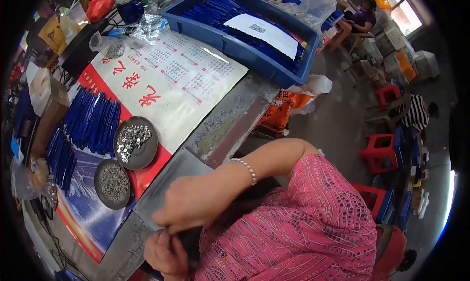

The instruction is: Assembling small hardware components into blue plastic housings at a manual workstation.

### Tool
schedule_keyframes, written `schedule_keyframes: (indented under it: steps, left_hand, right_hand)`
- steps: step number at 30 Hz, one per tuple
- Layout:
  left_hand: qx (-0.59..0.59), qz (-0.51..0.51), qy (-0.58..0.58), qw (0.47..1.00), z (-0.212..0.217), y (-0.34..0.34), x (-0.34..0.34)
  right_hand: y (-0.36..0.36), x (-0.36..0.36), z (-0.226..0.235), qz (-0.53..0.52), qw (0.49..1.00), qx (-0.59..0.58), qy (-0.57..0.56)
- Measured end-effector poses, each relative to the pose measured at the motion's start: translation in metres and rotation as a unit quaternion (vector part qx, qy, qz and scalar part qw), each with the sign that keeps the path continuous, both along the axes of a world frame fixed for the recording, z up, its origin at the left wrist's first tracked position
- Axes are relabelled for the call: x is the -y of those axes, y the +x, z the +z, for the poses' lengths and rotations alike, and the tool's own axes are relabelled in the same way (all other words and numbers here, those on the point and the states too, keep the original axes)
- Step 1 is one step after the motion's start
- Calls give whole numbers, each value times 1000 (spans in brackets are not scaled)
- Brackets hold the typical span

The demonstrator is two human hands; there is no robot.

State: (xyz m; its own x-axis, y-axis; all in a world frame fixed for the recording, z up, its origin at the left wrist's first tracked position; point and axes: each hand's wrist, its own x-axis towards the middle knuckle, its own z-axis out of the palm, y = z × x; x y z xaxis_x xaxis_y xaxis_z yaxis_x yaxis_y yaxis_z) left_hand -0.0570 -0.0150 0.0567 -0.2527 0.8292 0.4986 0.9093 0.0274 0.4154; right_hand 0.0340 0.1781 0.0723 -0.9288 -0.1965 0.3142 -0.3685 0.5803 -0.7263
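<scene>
My right hand [193, 205], with a beaded bracelet at the wrist, reaches over the table's near edge with its fingers pinched together. Just below, my left hand [165, 254] is closed, its fingertips close to those of the right. What sits between the fingers is too small and hidden to make out. Nearest to them is a dark round dish [121, 202] of tiny silver metal parts. A second dark dish [152, 151] beside it holds larger shiny round metal pieces. Beyond the dishes lie bundles of slender, glossy blue pieces [95, 122].
A printed calendar sheet [196, 92] covers much of the table. At its far side stands a blue tray [223, 38] full of long blue pieces, with a white paper [264, 34] on top. A cardboard box [51, 105] is at left. Red stools [379, 153] and other people are at right.
</scene>
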Motion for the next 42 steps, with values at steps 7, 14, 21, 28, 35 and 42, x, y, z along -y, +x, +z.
schedule_keyframes:
  steps: [7, 14, 21, 28, 35, 42]
  left_hand:
    - [89, 7, -53, 995, 2, -8, -3]
    - [184, 13, 43, 982, -15, -7, -21]
    - [319, 26, 22, 947, -20, -9, -16]
    - [630, 8, -9, 777, -29, -6, -6]
    - [806, -34, 114, 580, -27, -11, -5]
    - [843, -31, 137, 519, -28, -17, -6]
  right_hand:
    - [3, 7, -9, -26, 985, -105, 132]
    - [-2, -4, -2, -29, 984, 167, -58]
    - [6, -7, -25, -140, 886, 250, -364]
    - [-1, -27, -17, -260, 953, 130, -85]
    - [-32, -45, -22, -282, 942, 52, 176]
    - [-59, -47, -25, -237, 931, 60, 271]
